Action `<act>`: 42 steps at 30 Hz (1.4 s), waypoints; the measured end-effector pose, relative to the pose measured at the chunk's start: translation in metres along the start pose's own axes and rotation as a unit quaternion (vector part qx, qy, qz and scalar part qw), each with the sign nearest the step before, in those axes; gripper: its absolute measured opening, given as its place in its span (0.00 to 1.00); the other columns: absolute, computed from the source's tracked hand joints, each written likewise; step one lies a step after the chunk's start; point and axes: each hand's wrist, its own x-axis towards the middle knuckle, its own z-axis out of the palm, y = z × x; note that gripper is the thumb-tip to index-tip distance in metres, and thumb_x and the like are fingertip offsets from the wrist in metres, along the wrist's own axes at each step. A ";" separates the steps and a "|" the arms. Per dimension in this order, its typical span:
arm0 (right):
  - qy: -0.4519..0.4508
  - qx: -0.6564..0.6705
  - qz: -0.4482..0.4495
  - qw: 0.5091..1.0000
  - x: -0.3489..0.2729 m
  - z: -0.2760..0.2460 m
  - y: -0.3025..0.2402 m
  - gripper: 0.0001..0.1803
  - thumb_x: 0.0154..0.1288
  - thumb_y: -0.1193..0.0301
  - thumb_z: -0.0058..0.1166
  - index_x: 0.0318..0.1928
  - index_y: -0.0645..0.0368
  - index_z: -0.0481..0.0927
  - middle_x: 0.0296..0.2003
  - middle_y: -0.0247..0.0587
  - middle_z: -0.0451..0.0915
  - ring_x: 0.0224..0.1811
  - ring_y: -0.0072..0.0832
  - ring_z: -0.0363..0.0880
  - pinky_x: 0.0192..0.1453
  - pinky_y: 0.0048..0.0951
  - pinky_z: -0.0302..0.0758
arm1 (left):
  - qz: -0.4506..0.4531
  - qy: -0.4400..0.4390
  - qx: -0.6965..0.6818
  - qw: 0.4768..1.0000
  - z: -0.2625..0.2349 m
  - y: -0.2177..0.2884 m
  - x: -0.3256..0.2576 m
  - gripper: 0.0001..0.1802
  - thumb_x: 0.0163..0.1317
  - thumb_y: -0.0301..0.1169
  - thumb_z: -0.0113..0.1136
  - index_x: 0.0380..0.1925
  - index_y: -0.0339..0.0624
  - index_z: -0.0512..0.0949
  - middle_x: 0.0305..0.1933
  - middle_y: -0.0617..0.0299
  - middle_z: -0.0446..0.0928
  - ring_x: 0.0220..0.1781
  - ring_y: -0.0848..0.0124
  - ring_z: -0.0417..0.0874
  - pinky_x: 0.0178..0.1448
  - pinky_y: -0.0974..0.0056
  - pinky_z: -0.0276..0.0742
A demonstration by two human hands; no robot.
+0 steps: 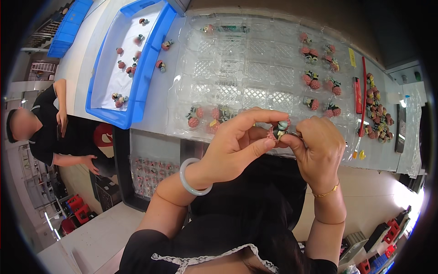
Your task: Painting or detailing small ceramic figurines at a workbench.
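Between the thumb and fingers of my left hand (pixel 232 144) is a small figurine (pixel 279 130) with a pink bumpy part and grey-green and yellow parts. My right hand (pixel 319 146) is closed right beside it, its thumb close to the figurine. A thin dark sliver shows at the right fingers, too small to name. Beyond my hands, clear plastic blister trays (pixel 269 55) cover the table. Similar figurines (pixel 311 80) sit in the trays' right-hand compartments, and a few more (pixel 194 117) lie just left of my left hand.
A blue bin (pixel 137 109) lined with white holds several figurines at the left. More figurines (pixel 378 114) are heaped at the right, near a red tool (pixel 358 96). Below the table edge, a dark crate (pixel 125 182) holds a filled tray. Another person (pixel 50 123) sits at far left.
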 end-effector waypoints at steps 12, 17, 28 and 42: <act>-0.006 0.010 0.005 1.000 0.000 -0.001 0.001 0.18 0.44 0.57 0.56 0.17 0.56 0.67 0.13 0.35 0.60 0.15 0.31 0.61 0.18 0.30 0.57 | -0.010 -0.009 -0.034 0.999 -0.001 -0.004 -0.001 0.18 0.55 0.17 0.47 0.48 0.31 0.65 0.49 0.57 0.67 0.48 0.72 0.72 0.51 0.69 0.68; -0.007 0.040 0.025 0.999 -0.003 -0.006 0.003 0.20 0.48 0.57 0.56 0.18 0.60 0.66 0.14 0.38 0.62 0.16 0.34 0.60 0.19 0.30 0.56 | 0.000 -0.006 0.001 1.000 0.000 -0.006 0.000 0.18 0.55 0.17 0.46 0.48 0.31 0.65 0.48 0.57 0.67 0.48 0.70 0.72 0.51 0.66 0.70; 0.078 0.096 0.090 0.988 -0.011 -0.034 -0.004 0.04 0.54 0.77 0.43 0.32 0.64 0.66 0.22 0.38 0.65 0.23 0.22 0.62 0.28 0.20 0.60 | 0.004 0.042 -0.061 0.997 0.004 -0.007 -0.001 0.15 0.60 0.23 0.42 0.47 0.33 0.63 0.41 0.59 0.64 0.38 0.68 0.74 0.45 0.64 0.74; 0.026 0.433 0.247 0.866 -0.024 -0.031 -0.017 0.13 0.60 0.75 0.41 0.46 0.62 0.64 0.29 0.40 0.71 0.25 0.19 0.67 0.29 0.15 0.64 | 0.010 0.009 -0.055 0.998 -0.002 -0.009 0.000 0.11 0.61 0.31 0.44 0.39 0.34 0.67 0.36 0.59 0.67 0.42 0.67 0.73 0.46 0.53 0.76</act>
